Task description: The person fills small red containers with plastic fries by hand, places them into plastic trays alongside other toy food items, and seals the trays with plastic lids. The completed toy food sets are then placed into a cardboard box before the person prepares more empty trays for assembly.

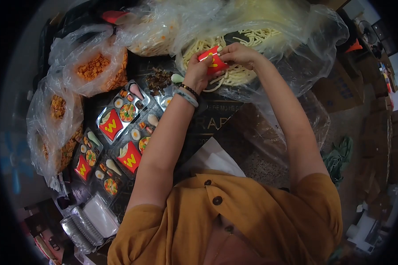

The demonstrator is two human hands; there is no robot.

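My left hand (pixel 197 73) grips a small red toy fry box (pixel 214 64) with a yellow letter on its front. At the box's open end, the fingers of my right hand (pixel 241 55) are pinched together around pale toy fries (pixel 220 49). How many they hold is hidden. Beneath both hands a heap of cream-coloured toy fries (pixel 236 78) lies in a large clear plastic bag (pixel 292 48). A pale green toy drumstick (pixel 177 78) and a pile of small brown pieces (pixel 160 81) lie left of my left hand.
Clear trays, one of them a filled tray (pixel 121 108), hold red fry boxes, toy eggs, pizzas and drumsticks. Bags of orange pieces (pixel 94 68) stand at the left. Stacked clear trays (pixel 82 225) are at the lower left. A cardboard box (pixel 340 86) sits at the right.
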